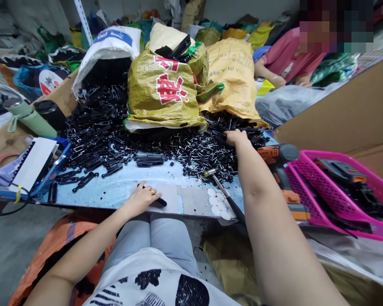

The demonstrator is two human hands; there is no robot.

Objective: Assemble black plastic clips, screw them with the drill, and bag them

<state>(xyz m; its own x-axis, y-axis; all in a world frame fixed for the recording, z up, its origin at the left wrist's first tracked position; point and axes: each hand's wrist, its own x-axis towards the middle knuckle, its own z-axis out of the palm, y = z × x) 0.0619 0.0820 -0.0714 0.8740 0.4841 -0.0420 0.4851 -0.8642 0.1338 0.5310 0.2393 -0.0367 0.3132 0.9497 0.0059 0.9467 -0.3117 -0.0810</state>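
Note:
My left hand (143, 197) rests at the near edge of the pale blue table (121, 189), its fingers closed on a long black plastic part (160, 202) that lies on a grey plate. My right hand (236, 137) reaches far out into a heap of small black pieces with metal pins (199, 153); its fingers curl down into the heap, and what they hold is hidden. A hammer (221, 189) lies between the two arms, its head toward the heap. Several white discs (218, 203) sit beside its handle.
A big pile of black plastic strips (95, 127) spills from a white sack (107, 51). Yellow sacks (164, 89) stand behind. A cordless drill (279, 163) and a pink basket (335, 191) lie right. A blue tray (55, 168) and green bottle (28, 117) lie left. Another person (285, 59) sits at the back.

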